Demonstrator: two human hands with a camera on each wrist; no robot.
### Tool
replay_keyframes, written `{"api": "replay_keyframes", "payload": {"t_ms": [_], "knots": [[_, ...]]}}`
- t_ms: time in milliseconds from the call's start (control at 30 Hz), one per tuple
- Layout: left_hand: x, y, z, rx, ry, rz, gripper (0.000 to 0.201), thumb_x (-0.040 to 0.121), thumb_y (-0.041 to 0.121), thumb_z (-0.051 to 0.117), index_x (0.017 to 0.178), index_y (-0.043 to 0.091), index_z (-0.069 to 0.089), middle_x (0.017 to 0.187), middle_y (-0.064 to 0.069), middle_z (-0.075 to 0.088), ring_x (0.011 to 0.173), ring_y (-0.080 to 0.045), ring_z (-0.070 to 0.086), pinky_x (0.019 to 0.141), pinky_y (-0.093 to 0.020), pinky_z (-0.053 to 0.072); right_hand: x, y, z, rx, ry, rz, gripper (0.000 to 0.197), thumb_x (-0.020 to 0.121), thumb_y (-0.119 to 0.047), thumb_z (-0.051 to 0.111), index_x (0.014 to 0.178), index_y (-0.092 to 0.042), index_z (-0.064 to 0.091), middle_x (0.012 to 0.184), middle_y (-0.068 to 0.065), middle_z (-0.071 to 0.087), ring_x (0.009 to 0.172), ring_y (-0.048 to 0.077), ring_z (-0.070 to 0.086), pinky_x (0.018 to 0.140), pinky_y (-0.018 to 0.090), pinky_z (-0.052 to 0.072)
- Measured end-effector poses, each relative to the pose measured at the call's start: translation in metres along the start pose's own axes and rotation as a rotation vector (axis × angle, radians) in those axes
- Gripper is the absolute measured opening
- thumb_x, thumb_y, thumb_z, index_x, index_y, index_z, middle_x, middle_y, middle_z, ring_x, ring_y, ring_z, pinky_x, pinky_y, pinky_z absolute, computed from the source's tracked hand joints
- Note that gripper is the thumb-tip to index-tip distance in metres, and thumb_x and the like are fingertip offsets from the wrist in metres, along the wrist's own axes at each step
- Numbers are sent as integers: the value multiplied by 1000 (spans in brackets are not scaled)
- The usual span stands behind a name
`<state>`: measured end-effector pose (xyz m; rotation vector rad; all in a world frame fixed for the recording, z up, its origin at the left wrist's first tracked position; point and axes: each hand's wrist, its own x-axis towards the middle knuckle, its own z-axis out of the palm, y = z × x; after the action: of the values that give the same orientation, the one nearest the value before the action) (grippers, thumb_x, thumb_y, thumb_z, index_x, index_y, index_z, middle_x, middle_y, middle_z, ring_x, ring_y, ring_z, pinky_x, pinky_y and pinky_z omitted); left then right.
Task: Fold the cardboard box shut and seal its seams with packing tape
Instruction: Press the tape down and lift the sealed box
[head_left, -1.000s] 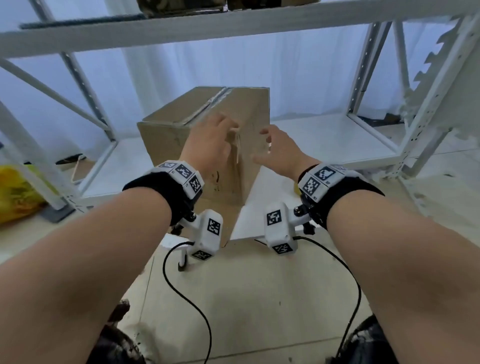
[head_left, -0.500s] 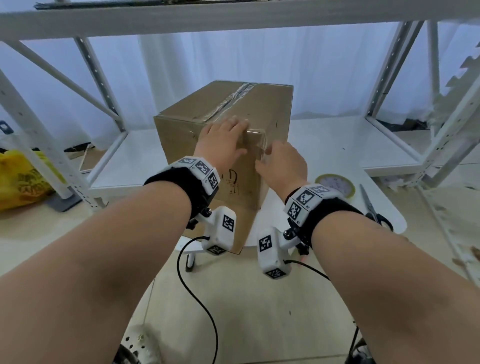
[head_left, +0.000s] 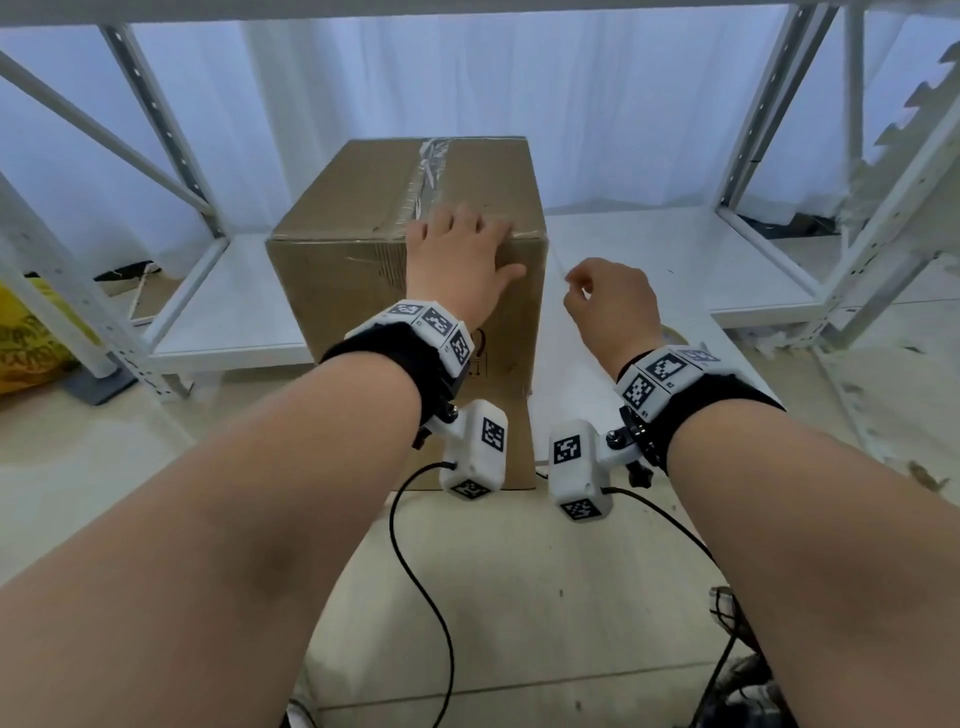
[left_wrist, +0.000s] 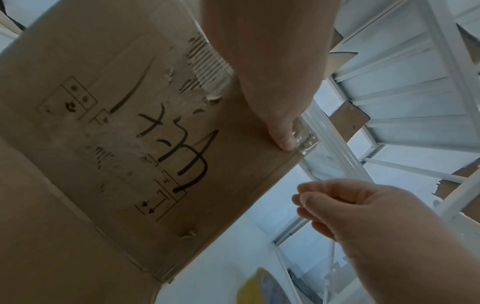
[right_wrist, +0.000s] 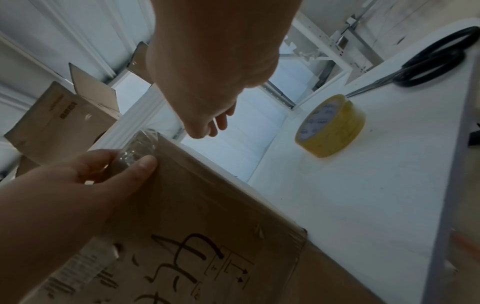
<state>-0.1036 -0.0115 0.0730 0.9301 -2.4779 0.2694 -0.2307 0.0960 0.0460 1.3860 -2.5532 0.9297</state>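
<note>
The cardboard box stands shut on the white table, with a strip of clear tape along its top seam. My left hand lies over the box's top front edge near the right corner, fingers flat on top and thumb on the front face. Seen from the left wrist, the thumb presses beside a crumpled clear tape end at the corner. My right hand hovers to the right of the box, fingers loosely curled, holding nothing that I can see.
A yellow tape roll and black scissors lie on the table to the right of the box. White metal shelving frames both sides. Another cardboard box sits behind, and a yellow bag on the floor at left.
My right hand has left the box's front corner and pulled away to the right. The left hand has stayed on the top front edge, shifting a little toward the corner.
</note>
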Motion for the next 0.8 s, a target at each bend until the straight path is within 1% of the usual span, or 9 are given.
{"api": "replay_keyframes", "payload": {"t_ms": [100, 167, 267, 367, 433, 533, 667, 800], "knots": [[2, -2, 0, -13, -37, -12, 49, 90, 57, 46, 133, 34, 44, 128, -2, 46, 120, -29, 37, 100, -45, 25, 0, 3, 5, -15, -18, -54, 30, 97, -15, 44, 113, -7, 67, 106, 13, 70, 98, 30, 61, 86, 40, 48], [3, -4, -2, -21, -53, -11, 49, 89, 58, 46, 133, 35, 45, 127, -2, 45, 120, -28, 36, 100, -45, 24, -1, 3, 8, 13, -22, -71, 31, 98, -16, 43, 117, -8, 66, 110, 13, 69, 102, 30, 61, 89, 40, 47], [2, -5, -1, -20, -55, -10, 49, 89, 58, 47, 132, 35, 46, 127, -2, 45, 120, -28, 36, 99, -45, 24, -3, 3, 11, 88, -25, -51, 32, 98, -17, 46, 123, -10, 64, 117, 12, 68, 109, 29, 60, 95, 39, 45], [3, -4, -2, -8, -67, -14, 50, 89, 59, 46, 133, 35, 45, 128, -2, 45, 121, -28, 36, 100, -46, 24, -4, 3, 12, 158, -5, -21, 31, 97, -16, 47, 123, -10, 65, 118, 12, 67, 111, 28, 59, 99, 41, 44], [3, -4, -3, -4, -68, -13, 51, 89, 59, 46, 134, 35, 45, 128, -2, 45, 121, -28, 37, 100, -46, 24, -4, 3, 15, 164, -5, -17, 32, 97, -17, 47, 122, -10, 65, 118, 11, 67, 111, 28, 59, 98, 42, 45], [2, -3, -3, -9, -70, -12, 51, 89, 59, 47, 133, 35, 45, 128, -2, 45, 121, -28, 36, 100, -45, 24, -6, 1, 21, 165, 3, -21, 31, 97, -18, 47, 120, -11, 66, 116, 11, 68, 109, 27, 60, 96, 39, 46], [3, -4, -4, -6, -74, -11, 51, 88, 59, 47, 134, 35, 45, 127, -2, 45, 121, -28, 36, 99, -45, 25, -8, -6, 22, 192, 17, -49, 29, 97, -14, 47, 114, -4, 68, 107, 17, 69, 101, 32, 61, 90, 41, 46], [2, -2, -6, -8, -94, -18, 51, 88, 58, 48, 133, 34, 45, 127, -2, 45, 120, -29, 37, 98, -45, 25, -7, -6, 22, 202, -15, -79, 27, 96, -11, 48, 104, 5, 69, 97, 22, 70, 94, 35, 61, 86, 43, 46]]}}
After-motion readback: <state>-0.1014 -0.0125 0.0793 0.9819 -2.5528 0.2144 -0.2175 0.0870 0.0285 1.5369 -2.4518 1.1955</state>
